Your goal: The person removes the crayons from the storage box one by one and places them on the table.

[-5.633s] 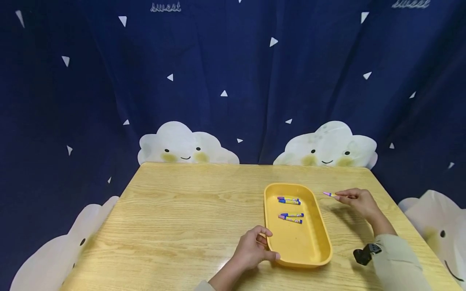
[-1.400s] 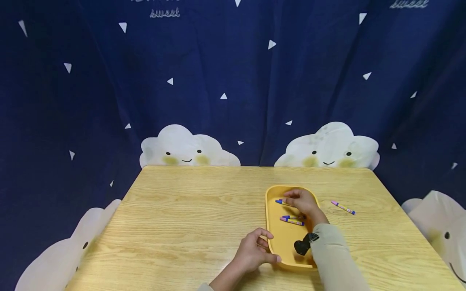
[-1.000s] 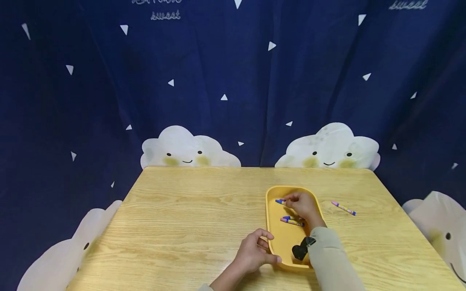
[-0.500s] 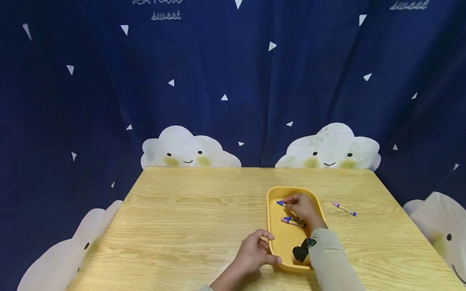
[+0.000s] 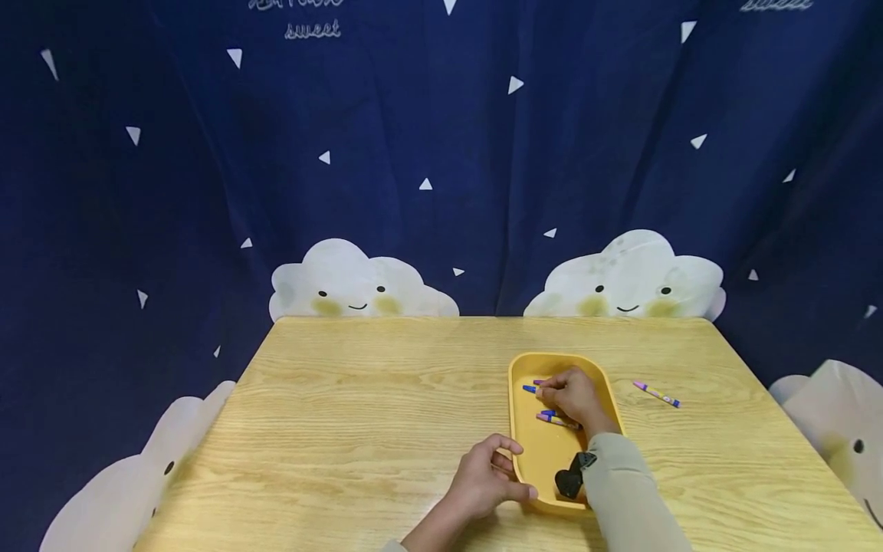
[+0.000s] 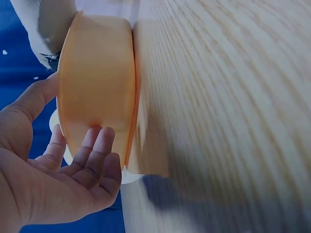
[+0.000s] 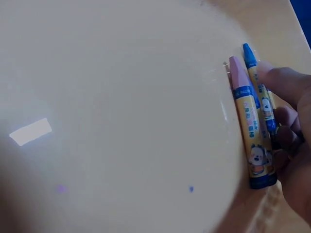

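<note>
In the head view, a yellow plastic tray (image 5: 545, 460) stands right of the table's middle. My left hand (image 5: 483, 477) holds its near left corner, with the thumb at the rim and curled fingers against the outer wall. My right hand (image 5: 574, 397) is inside the tray and pinches a blue crayon (image 7: 265, 92) by its side. Just behind that crayon the tip of a purple one (image 5: 539, 382) shows, mostly hidden. A pink crayon (image 7: 249, 126) and a darker blue crayon (image 5: 548, 412) lie nearer, partly covered by my right hand in the head view.
Outside the tray, a pinkish-purple crayon (image 5: 655, 393) lies on the wooden table (image 5: 372, 414) to the right. A dark blue curtain (image 5: 386, 153) with white clouds hangs behind. A black wrist camera (image 5: 571, 479) on my right sleeve hangs over the tray's near end.
The pinkish-purple crayon, earlier in my right hand, now lies on the table. My right hand has moved into the tray and shifted the blue crayon slightly nearer, away from the purple one. Left hand stays.
</note>
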Available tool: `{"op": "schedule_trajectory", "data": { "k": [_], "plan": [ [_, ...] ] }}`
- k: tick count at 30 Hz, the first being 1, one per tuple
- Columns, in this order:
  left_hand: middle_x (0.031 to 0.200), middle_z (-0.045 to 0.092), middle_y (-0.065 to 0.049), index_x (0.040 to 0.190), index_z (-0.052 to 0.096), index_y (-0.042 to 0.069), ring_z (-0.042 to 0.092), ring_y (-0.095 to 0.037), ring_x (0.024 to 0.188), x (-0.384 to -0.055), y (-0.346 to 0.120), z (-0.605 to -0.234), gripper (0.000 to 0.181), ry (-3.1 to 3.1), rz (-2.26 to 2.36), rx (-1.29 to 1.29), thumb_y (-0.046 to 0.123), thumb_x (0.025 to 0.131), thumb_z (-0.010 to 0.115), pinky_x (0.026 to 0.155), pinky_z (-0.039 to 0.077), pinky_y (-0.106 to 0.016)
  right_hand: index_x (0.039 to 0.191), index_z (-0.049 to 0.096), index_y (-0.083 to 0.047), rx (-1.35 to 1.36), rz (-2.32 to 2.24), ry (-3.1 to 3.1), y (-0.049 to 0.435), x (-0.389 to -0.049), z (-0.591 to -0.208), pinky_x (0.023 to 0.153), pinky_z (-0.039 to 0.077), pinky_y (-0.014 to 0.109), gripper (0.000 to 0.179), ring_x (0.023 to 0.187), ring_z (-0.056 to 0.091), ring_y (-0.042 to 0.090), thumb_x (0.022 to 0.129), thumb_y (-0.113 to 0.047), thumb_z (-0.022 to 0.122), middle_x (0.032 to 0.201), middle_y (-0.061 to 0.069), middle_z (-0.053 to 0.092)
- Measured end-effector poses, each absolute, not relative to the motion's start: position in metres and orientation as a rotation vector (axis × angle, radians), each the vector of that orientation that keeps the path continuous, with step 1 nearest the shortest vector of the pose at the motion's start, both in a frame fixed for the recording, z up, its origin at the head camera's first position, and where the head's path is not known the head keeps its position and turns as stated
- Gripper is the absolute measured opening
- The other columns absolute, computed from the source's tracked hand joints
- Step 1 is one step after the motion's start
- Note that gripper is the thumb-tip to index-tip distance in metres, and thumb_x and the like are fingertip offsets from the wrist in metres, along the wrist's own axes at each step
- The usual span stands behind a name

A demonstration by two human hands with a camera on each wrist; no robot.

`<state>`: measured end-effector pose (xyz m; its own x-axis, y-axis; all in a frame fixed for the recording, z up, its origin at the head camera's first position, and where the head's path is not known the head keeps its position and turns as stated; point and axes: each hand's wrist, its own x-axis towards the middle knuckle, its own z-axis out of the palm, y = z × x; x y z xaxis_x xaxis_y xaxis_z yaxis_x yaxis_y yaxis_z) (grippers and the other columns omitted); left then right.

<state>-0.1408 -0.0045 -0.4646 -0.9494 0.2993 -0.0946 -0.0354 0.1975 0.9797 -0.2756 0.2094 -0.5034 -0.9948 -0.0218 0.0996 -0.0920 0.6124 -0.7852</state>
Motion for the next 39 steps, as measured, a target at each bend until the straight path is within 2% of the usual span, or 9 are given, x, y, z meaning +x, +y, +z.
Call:
{"op": "schedule_trajectory", "data": {
  "k": [4,14,23,31,39],
  "plan": [
    [0.079,0.055,-0.005,0.099,0.06,0.007,0.055,-0.013,0.065,-0.142,-0.005,-0.466,0.049,2.206,1.836,0.251,0.001,0.058,0.086,0.056,0.045,-0.026,0.083,0.073,0.003,0.125,1.434,-2.721,0.208,-0.276,-0.504,0.05,0.046,0.024,0.008,0.058,0.058,0.012,0.076,-0.002,0.075,0.091,0.013,0.069],
    [0.078,0.055,-0.004,0.099,0.059,0.006,0.056,-0.013,0.064,-0.142,-0.006,-0.468,0.049,2.174,1.868,0.258,-0.001,0.058,0.085,0.055,0.046,-0.026,0.079,0.072,0.004,0.094,1.313,-2.78,0.208,-0.274,-0.503,0.054,0.045,0.027,0.008,0.061,0.055,0.015,0.075,-0.002,0.076,0.067,0.006,0.064],
    [0.079,0.055,-0.005,0.1,0.059,0.007,0.056,-0.014,0.065,-0.141,-0.005,-0.468,0.049,2.169,1.86,0.246,-0.001,0.059,0.085,0.054,0.045,-0.026,0.079,0.071,0.004,0.205,1.333,-2.821,0.212,-0.274,-0.496,0.049,0.044,0.028,0.006,0.055,0.052,0.014,0.077,-0.001,0.073,0.066,0.006,0.064],
    [0.079,0.055,-0.006,0.1,0.06,0.007,0.055,-0.014,0.066,-0.143,-0.006,-0.466,0.049,2.188,1.837,0.233,0.001,0.059,0.086,0.055,0.045,-0.027,0.08,0.068,0.0,0.319,1.249,-2.963,0.215,-0.271,-0.47,0.057,0.044,0.03,0.005,0.062,0.052,0.015,0.081,-0.005,0.07,0.07,0.001,0.062],
    [0.081,0.053,-0.006,0.1,0.06,0.009,0.053,-0.015,0.068,-0.141,-0.005,-0.465,0.049,2.19,1.818,0.225,0.003,0.059,0.087,0.056,0.044,-0.029,0.087,0.07,0.001,0.303,1.306,-2.903,0.216,-0.268,-0.449,0.06,0.046,0.031,0.007,0.068,0.054,0.017,0.083,-0.004,0.068,0.08,0.004,0.062]
  ]
}}
